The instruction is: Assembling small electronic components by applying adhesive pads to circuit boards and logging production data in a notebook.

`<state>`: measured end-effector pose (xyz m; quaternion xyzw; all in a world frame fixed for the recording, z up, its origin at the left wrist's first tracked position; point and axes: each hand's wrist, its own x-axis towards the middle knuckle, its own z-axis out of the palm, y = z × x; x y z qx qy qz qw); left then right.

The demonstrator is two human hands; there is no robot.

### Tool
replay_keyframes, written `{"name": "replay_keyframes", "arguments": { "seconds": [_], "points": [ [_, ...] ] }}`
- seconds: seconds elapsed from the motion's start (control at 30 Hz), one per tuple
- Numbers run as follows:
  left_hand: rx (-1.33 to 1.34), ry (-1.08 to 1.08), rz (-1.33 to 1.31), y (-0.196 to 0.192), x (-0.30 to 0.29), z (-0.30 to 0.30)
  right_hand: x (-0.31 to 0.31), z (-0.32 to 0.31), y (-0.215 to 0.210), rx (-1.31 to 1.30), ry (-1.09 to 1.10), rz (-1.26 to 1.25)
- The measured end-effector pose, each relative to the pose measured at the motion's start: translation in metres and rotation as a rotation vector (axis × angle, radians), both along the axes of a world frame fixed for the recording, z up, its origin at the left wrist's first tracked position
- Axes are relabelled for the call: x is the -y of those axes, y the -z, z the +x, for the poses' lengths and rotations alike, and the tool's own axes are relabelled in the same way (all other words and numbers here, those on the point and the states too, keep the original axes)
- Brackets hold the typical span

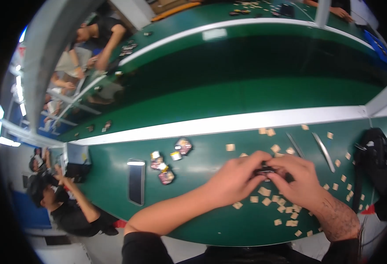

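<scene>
Over the right half of the green worktable [193, 224], my left hand [242, 176] and my right hand [298, 178] meet. Between their thumbs and fingertips is a small dark piece with a shiny edge [265, 170]; both hands grip it. The fingers cover most of it, so its kind cannot be made out. Small pale tan squares [264, 191] lie scattered below and around my hands. Beyond my right hand rests a slim silver tool [324, 152], perhaps tweezers, with a thinner one [295, 145] to its left.
A phone-like device [136, 182] lies at the left, near several small dark reddish pieces [166, 177] with white and yellow parts. A black bag [374, 149] sits at the right edge. A white divider rail [228, 124] crosses behind. Other people [70, 207] work at the left and far side.
</scene>
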<state>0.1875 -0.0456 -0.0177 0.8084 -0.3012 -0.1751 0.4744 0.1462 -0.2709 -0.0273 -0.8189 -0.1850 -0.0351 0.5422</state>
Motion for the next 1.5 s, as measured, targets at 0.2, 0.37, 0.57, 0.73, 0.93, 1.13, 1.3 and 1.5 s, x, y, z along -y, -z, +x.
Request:
{"name": "replay_keyframes", "arguments": {
  "seconds": [0.2,0.37,0.57,0.73,0.93,1.13,1.3,1.5],
  "points": [
    [0.25,-0.085,-0.003,0.002,0.012,0.014,0.017,0.005,-0.006,0.035,0.113,-0.054],
    [0.369,-0.344,0.157,-0.005,-0.022,0.094,0.016,0.013,-0.004,0.253,0.339,-0.402],
    [0.437,-0.49,0.635,-0.015,-0.066,0.157,0.032,0.016,0.008,0.095,0.264,-0.52],
    [0.405,-0.599,0.823,-0.022,-0.15,0.184,0.027,0.017,0.005,0.14,0.27,-0.471],
    [0.454,-1.215,1.211,0.022,-0.358,0.177,0.015,0.019,0.001,0.17,0.251,-0.268],
    [0.507,-1.201,0.792,0.046,-0.418,0.168,0.018,0.02,-0.007,0.08,0.152,-0.254],
    [0.725,-0.849,0.467,0.011,-0.293,0.164,0.016,0.019,-0.003,0.117,0.183,-0.205],
    [0.599,0.114,0.173,-0.037,-0.044,0.033,0.02,0.021,-0.008,0.146,0.246,-0.225]
  ]
}}
